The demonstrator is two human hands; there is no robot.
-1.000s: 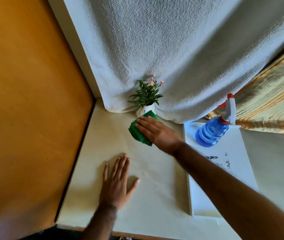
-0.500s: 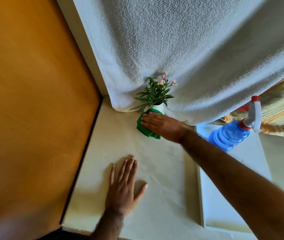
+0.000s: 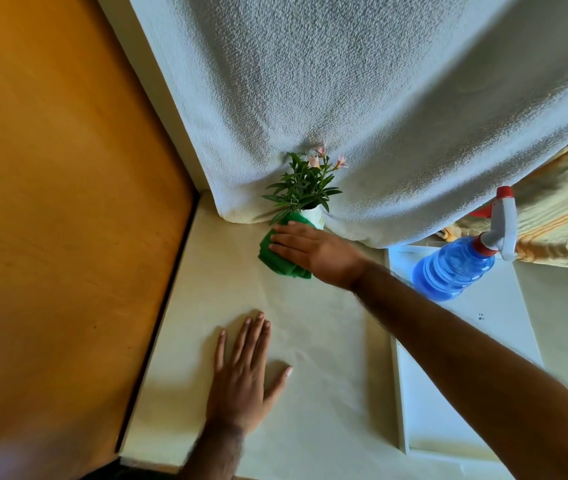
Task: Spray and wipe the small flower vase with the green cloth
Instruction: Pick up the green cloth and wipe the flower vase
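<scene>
A small white flower vase with green leaves and pink blossoms stands at the back of the cream table, against a hanging white towel. My right hand presses the green cloth against the vase's front, fingers stretched flat over the cloth; most of the vase body is hidden behind them. My left hand lies flat on the table nearer to me, fingers spread, holding nothing. A blue spray bottle with a white and red trigger stands to the right, untouched.
A white towel hangs behind the vase. An orange wooden panel bounds the table on the left. A white tray lies under the bottle on the right. Striped yellow fabric shows at the far right.
My right hand with the green cloth has slid up from the table in front of the vase onto the vase's body. My left hand has stayed flat on the table.
</scene>
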